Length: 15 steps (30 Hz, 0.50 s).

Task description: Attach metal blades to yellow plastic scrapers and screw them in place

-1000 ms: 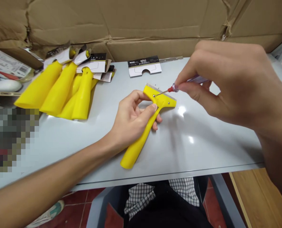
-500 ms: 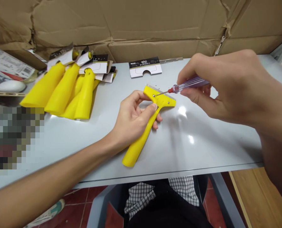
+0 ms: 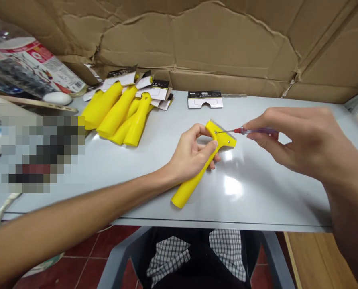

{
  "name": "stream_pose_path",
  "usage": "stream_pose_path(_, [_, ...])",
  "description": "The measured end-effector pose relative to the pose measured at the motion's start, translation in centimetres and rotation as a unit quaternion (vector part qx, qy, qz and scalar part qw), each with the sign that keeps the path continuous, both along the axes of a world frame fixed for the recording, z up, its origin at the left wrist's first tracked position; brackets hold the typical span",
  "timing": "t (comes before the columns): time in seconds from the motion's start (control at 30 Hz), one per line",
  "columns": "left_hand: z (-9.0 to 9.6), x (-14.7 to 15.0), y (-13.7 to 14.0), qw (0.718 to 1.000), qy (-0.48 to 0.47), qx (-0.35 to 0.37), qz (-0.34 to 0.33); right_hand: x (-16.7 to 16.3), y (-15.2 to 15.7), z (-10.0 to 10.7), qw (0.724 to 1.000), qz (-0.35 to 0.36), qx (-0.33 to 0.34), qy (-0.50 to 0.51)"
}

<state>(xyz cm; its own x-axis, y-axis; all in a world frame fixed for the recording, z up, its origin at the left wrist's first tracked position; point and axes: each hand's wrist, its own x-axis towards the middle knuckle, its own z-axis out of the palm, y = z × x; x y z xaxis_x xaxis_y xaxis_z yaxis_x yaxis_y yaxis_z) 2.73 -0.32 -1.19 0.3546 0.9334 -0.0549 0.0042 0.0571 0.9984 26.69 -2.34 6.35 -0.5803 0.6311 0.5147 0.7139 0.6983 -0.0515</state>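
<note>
My left hand (image 3: 197,154) is closed around the neck of a yellow scraper (image 3: 194,182), thumb on top and fingers beneath. The scraper lies slanted over the table, its handle end toward me and its wide head away. Two small screws sit in the head, and a thin blade edge shows along its far side. In my right hand (image 3: 299,140) is a screwdriver (image 3: 254,130) with a clear purple handle and a red collar, pinched between thumb and fingers. Its thin shaft points left, with the tip at the screw (image 3: 215,132) on the left of the head.
Several yellow scrapers (image 3: 137,124) with card sleeves lie piled at the left back. A black and white card sleeve (image 3: 205,100) lies near the cardboard wall (image 3: 227,48). Large plastic bottles (image 3: 43,64) and a white mouse (image 3: 57,98) stand or lie at the far left.
The camera view has shifted, so things sit further right. The screwdriver is held lower and flatter, its tip still at the same screw. The left hand keeps its hold on the scraper.
</note>
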Motion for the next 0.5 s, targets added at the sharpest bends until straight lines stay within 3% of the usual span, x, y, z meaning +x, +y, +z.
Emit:
stream_pose_path(0.27, [0.51, 0.08, -0.06, 1.000, -0.001, -0.021, -0.007, -0.07, 0.17, -0.06, 1.000, 0.017, 0.013, -0.002])
stream_pose_path(0.5, [0.46, 0.02, 0.01, 0.999, -0.001, -0.031, -0.019, 0.35, -0.11, 0.42, 0.998, -0.062, 0.018, -0.029])
